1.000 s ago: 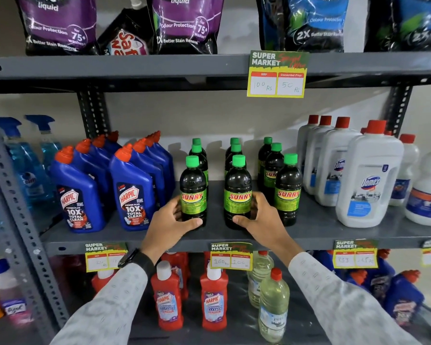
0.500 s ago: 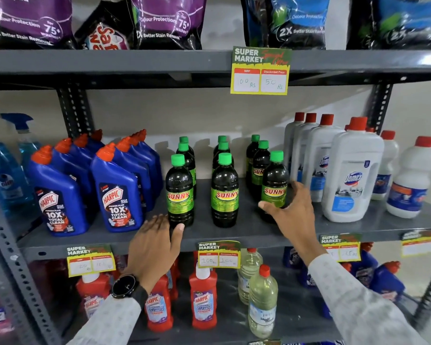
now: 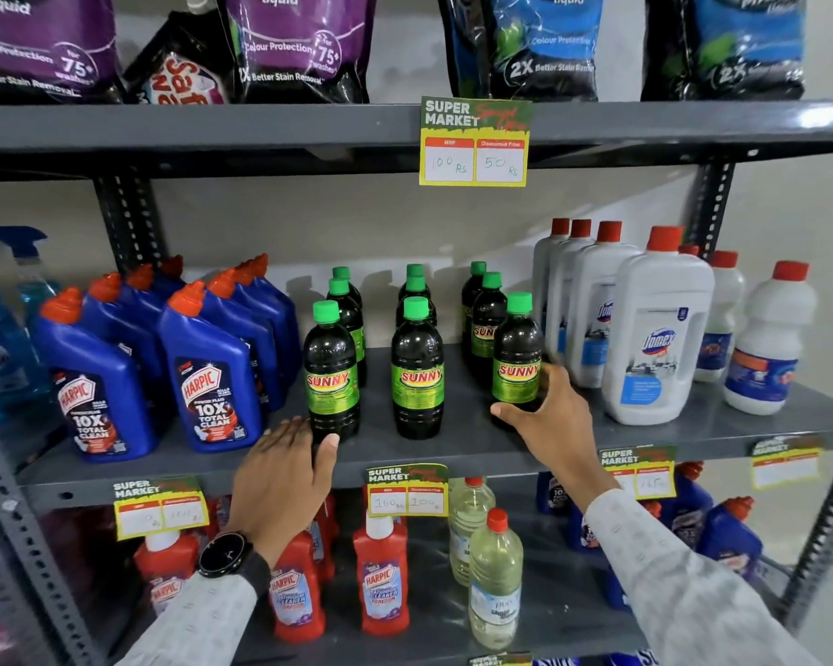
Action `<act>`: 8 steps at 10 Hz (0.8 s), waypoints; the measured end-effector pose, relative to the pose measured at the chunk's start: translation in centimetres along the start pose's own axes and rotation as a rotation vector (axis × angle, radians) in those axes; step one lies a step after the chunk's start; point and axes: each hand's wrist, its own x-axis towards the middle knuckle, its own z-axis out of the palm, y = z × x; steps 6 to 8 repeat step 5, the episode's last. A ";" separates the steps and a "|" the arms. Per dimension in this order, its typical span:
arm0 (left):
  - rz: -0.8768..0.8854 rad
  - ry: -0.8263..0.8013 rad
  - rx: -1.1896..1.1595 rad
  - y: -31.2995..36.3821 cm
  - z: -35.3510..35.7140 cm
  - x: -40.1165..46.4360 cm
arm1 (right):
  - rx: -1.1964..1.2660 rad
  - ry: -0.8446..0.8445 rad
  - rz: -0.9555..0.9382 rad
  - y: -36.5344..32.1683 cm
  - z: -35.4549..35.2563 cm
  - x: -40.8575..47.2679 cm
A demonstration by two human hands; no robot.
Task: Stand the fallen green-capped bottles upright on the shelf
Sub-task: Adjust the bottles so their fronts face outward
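Note:
Several dark bottles with green caps and green "SUNNY" labels stand upright in three rows on the grey middle shelf (image 3: 458, 447). The front left bottle (image 3: 332, 377) has my left hand (image 3: 284, 478) at its base, thumb touching the bottom, fingers spread on the shelf edge. The front middle bottle (image 3: 417, 372) stands free. My right hand (image 3: 547, 425) cups the base of the front right bottle (image 3: 518, 358), fingers wrapped around its lower part. None of the green-capped bottles lies on its side.
Blue Harpic bottles (image 3: 208, 372) crowd the left of the shelf, white Domex bottles (image 3: 655, 329) the right. Price tags (image 3: 407, 490) hang on the shelf edge. Red Harpic bottles (image 3: 381, 574) and clear bottles (image 3: 494, 576) stand on the shelf below. Detergent pouches (image 3: 299, 45) sit above.
My right hand left the middle bottle and moved right onto the front right bottle. My left hand dropped from the left bottle's body to its base. The camera view shifted right.

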 end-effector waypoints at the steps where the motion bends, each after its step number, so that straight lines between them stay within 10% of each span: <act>1: -0.005 -0.004 -0.008 0.0 0.0 -0.1 | -0.008 -0.002 0.001 0.0 -0.1 -0.1; 8: -0.015 -0.026 -0.027 0.2 -0.2 -0.2 | 0.008 0.009 -0.010 -0.2 -0.2 -0.6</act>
